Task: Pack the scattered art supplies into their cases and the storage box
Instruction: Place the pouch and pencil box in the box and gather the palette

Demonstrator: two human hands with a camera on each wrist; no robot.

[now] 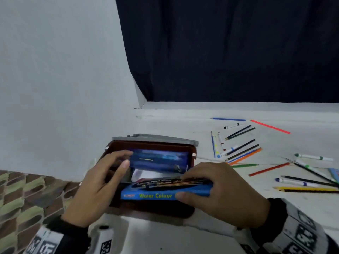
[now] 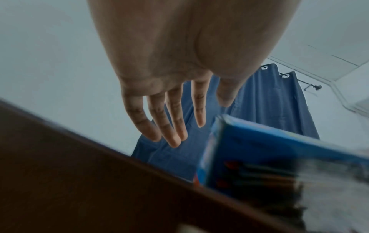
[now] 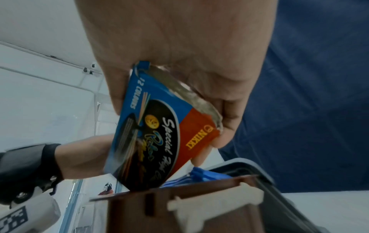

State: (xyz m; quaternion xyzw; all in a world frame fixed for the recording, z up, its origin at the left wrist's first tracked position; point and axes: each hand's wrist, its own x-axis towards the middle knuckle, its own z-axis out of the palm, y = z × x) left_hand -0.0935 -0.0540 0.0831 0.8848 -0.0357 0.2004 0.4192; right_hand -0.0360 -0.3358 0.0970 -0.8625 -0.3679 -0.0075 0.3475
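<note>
My right hand grips the blue water colour box at its right end, thumb on the near edge with the "Water Colour" lettering and fingers over the top; the right wrist view shows the thumb and fingers clamped on the two sides of the box. The box tilts over the near part of the open brown storage box, whose grey lid lies on the far side. My left hand hovers at the storage box's left end with fingers straight and spread, holding nothing. A blurred blue pack stands inside, just beyond the water colour box. Pencils and markers lie scattered on the tabletop to the right.
</note>
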